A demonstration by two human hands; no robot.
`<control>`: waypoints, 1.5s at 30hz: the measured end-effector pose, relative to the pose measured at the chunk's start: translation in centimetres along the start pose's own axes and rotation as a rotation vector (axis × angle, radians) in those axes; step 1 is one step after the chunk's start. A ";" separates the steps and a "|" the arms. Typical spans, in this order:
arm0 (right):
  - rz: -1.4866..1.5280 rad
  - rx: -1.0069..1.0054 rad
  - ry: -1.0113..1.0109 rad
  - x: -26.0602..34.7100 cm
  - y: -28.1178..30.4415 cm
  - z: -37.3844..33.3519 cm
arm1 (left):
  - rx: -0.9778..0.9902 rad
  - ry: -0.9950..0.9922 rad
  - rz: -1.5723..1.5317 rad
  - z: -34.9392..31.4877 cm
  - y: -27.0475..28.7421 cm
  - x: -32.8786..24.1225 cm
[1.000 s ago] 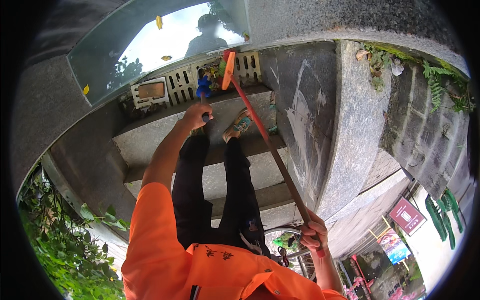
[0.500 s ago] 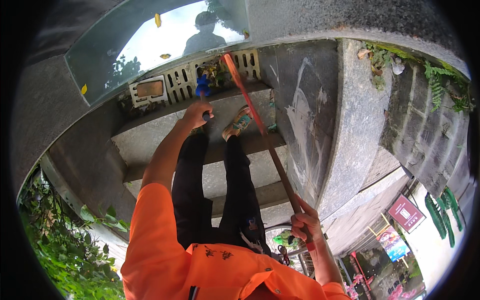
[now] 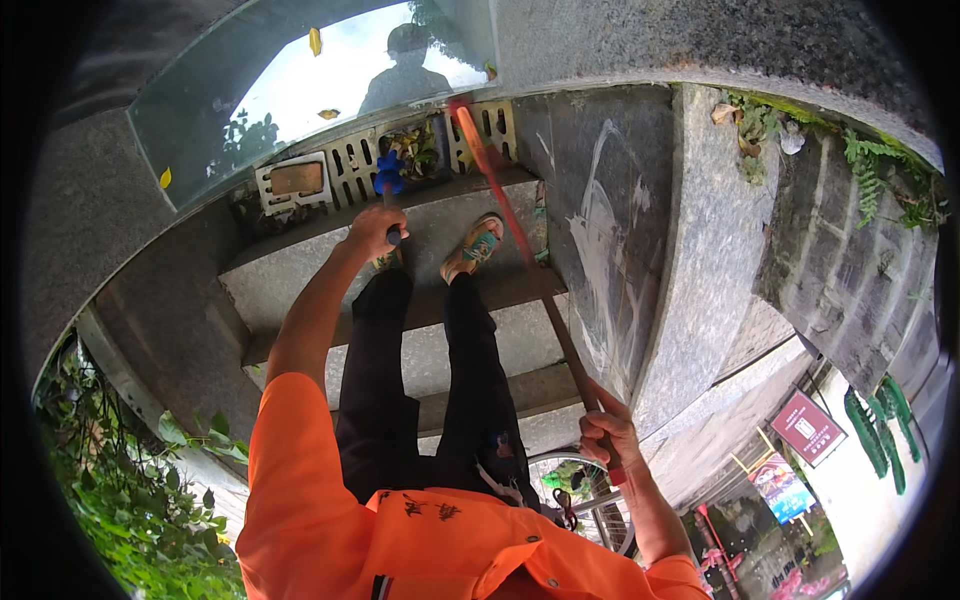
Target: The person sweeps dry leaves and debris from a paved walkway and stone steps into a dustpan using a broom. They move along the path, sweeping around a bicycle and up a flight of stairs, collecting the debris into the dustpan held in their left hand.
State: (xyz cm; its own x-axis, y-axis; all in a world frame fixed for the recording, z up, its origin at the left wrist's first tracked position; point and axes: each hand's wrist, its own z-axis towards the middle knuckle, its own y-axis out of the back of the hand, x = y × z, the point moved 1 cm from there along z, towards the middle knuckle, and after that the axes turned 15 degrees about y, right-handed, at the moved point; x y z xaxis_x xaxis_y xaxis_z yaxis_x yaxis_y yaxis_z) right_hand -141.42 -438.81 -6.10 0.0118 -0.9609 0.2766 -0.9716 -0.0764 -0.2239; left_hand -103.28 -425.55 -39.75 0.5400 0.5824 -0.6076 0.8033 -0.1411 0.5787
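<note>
My left hand [image 3: 378, 230] is closed round the dark handle of a short tool, whose blue end [image 3: 389, 173] reaches to the slotted drain grates. Its exact kind is unclear. Between the grates, a heap of leaves [image 3: 422, 150] lies beside the blue end. A long pole [image 3: 535, 265], red-orange toward its far end, slants across the steps in my right hand [image 3: 610, 430], whose fingers wrap round its near part. The pole's far tip is blurred over the right-hand grate [image 3: 495, 128].
Stone steps [image 3: 430, 350] lie under my feet, with a stone wall [image 3: 610, 220] on the right. Beyond the grates is a glossy panel [image 3: 330, 70] with yellow leaves on it. Bushes [image 3: 140, 500] stand at left, and a bicycle wheel [image 3: 610, 510] shows near my right forearm.
My left hand and the blue end have shifted left, uncovering more of the leaves between the grates. The pole's far part has moved slightly, and my right hand keeps its hold.
</note>
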 end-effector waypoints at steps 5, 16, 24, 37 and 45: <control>0.022 0.057 -0.041 0.2 0.9 -3.4 | -0.025 -0.021 -0.167 -1.0 0.0 3.1; -0.533 0.060 0.035 0.1 -0.9 -1.3 | -0.061 0.021 -0.195 -1.6 -0.8 1.8; -0.208 0.004 -0.027 0.9 -1.0 -6.1 | -0.162 0.083 -0.373 -3.1 -2.0 4.9; -0.373 0.062 0.036 -2.7 -3.4 -1.4 | -0.098 0.230 -0.181 -4.8 2.4 2.1; -0.376 0.031 -0.006 0.9 -2.5 -8.8 | -0.193 0.207 -0.386 -5.7 1.4 5.8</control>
State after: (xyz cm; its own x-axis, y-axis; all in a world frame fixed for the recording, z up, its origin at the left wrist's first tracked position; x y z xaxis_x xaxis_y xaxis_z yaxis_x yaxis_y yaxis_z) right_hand -141.06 -437.09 2.95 0.3681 -0.8655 0.3397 -0.8914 -0.4324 -0.1357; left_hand -100.43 -417.78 -39.37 0.1339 0.7130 -0.6882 0.8631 0.2573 0.4345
